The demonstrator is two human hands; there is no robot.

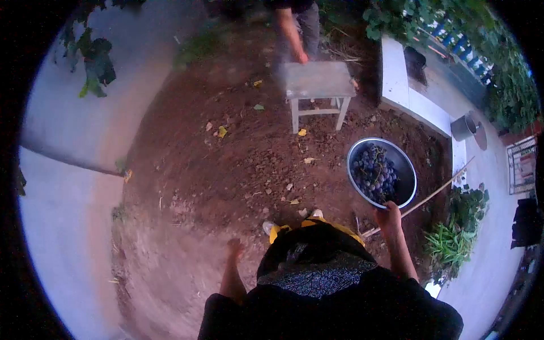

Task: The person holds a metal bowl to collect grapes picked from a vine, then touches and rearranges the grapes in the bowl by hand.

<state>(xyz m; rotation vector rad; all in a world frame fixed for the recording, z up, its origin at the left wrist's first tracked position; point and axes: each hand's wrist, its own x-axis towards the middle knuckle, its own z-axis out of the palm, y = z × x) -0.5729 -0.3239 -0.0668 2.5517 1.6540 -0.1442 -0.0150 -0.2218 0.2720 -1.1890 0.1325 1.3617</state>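
My right hand (pixel 389 215) grips the near rim of a round metal basin (pixel 411 170). Dark purple grapes (pixel 374 173) in bunches lie in the basin, mostly toward its left side. The basin is held out to my front right, over the soil. My left hand (pixel 235 247) hangs low at my left side over bare ground, apart from any object. It is blurred, so its fingers do not show clearly.
Ahead, another person's hand (pixel 302 57) is at a wooden stool (pixel 320 79) on the soil (pixel 226 158). A long stick (pixel 436 191) slants beyond the basin. At right are a white ledge (pixel 395 73), a metal bucket (pixel 463 128) and green plants (pixel 453 243).
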